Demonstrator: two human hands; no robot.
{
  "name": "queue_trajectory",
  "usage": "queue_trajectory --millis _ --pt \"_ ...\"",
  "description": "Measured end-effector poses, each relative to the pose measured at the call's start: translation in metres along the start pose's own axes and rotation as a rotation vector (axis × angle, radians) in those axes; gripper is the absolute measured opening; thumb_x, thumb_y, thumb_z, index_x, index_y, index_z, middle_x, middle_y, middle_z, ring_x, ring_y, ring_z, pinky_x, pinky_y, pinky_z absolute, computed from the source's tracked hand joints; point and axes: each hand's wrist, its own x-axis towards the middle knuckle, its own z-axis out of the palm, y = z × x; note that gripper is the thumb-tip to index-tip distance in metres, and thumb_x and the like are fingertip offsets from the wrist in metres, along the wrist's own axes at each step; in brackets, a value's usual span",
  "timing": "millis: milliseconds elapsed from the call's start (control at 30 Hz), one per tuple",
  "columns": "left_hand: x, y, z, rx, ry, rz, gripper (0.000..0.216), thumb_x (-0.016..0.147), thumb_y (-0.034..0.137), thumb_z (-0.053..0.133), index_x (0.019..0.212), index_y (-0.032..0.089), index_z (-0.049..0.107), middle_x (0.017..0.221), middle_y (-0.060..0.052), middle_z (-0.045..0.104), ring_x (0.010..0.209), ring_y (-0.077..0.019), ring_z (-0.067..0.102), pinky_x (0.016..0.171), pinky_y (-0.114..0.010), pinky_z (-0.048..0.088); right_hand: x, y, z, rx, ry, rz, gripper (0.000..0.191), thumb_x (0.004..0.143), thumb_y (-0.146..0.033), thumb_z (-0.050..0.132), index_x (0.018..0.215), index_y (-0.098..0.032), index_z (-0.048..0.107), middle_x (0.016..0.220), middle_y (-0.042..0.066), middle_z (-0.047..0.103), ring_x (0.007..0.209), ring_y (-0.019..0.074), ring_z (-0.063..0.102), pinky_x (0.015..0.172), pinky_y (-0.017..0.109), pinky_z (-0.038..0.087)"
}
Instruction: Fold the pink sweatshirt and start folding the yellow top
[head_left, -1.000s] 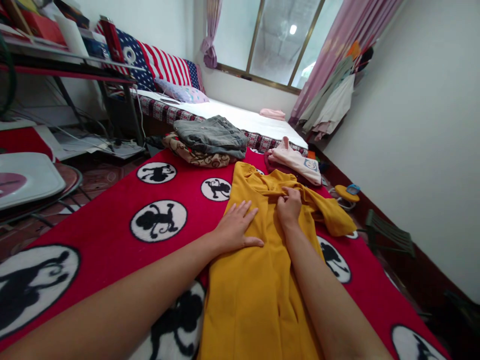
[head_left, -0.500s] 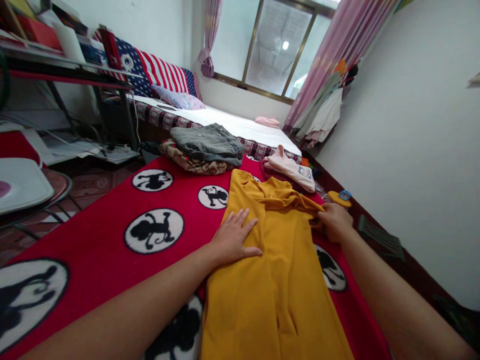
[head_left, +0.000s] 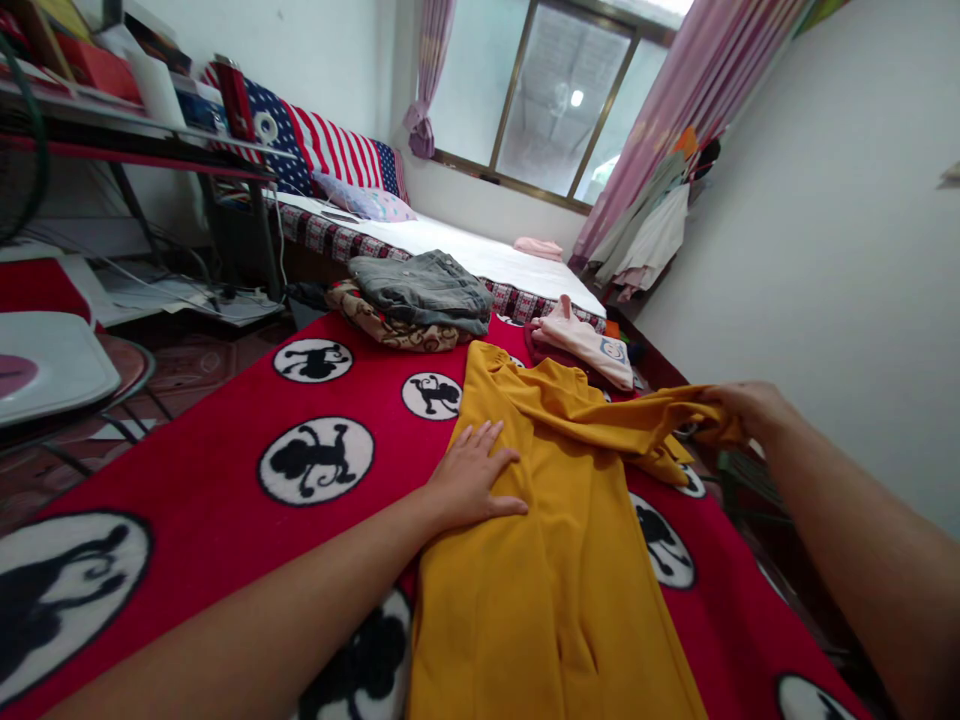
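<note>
both hands are on the mustard-yellow knit garment (head_left: pixel 555 560). my left hand (head_left: pixel 472 480) lies flat on it, fingers spread, palm pressing the cloth down near its left edge, which i judge pins the body in place. my right hand (head_left: pixel 750 405) is out to the right, fingers closed around the end of the garment's sleeve (head_left: pixel 637 425), which is lifted off the surface and drawn taut sideways, so the fabric bunches in soft folds toward the grip. the garment lies lengthwise on the red plush blanket with black-and-white cartoon roundels (head_left: pixel 225 460), its neckline pointing away from me. the cloth looks smooth and matte, the blanket fuzzy. beyond it sit a folded grey denim pile on patterned cloth (head_left: pixel 420 295) and a folded pale pink top (head_left: pixel 585 340).
</note>
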Motion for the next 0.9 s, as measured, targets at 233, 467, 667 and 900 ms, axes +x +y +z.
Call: queue_trajectory --millis 233,467,667,900 --pt "0.003 0.0 -0.008 -0.489 0.319 -0.157 0.035 0.087 0.045 0.056 0.067 0.017 0.061 0.087 -0.007 0.068 0.085 -0.0188 0.064 0.081 -0.031 0.05 -0.104 -0.095 -0.075 0.699 -0.429 -0.075 0.027 0.077 -0.025 0.066 0.104 -0.023 0.069 0.094 0.011 0.07 0.059 0.018 0.063 0.05 0.03 0.049" --pt "0.006 -0.001 -0.007 -0.768 0.522 -0.282 0.036 0.094 0.046 0.043 0.086 0.017 0.062 0.082 -0.004 0.067 0.076 -0.0165 0.064 0.067 -0.026 0.048 -0.207 -0.107 -0.04 0.468 -1.013 -0.688 0.042 0.077 -0.046 0.073 0.109 -0.019 0.071 0.087 0.006 0.072 0.069 0.0152 0.064 0.06 0.024 0.05" --pt "0.008 0.001 -0.002 -0.57 0.401 -0.278 0.03 0.081 0.037 0.064 0.102 0.016 0.063 0.076 -0.002 0.066 0.067 -0.0154 0.061 0.063 -0.026 0.046 -0.133 -0.122 0.056 0.377 -0.433 -0.58 0.016 0.081 -0.026 0.063 0.088 -0.016 0.074 0.084 0.005 0.074 0.06 0.0136 0.065 0.059 0.023 0.047" --pt "0.004 0.001 0.001 -0.482 0.32 -0.188 0.031 0.075 0.02 0.067 0.106 0.021 0.065 0.08 0.001 0.065 0.068 -0.0137 0.059 0.063 -0.024 0.043 -0.074 -0.161 0.126 0.258 -0.305 -0.363 0.02 0.082 -0.026 0.058 0.089 -0.016 0.074 0.081 0.007 0.074 0.083 0.0199 0.069 0.07 0.024 0.047"
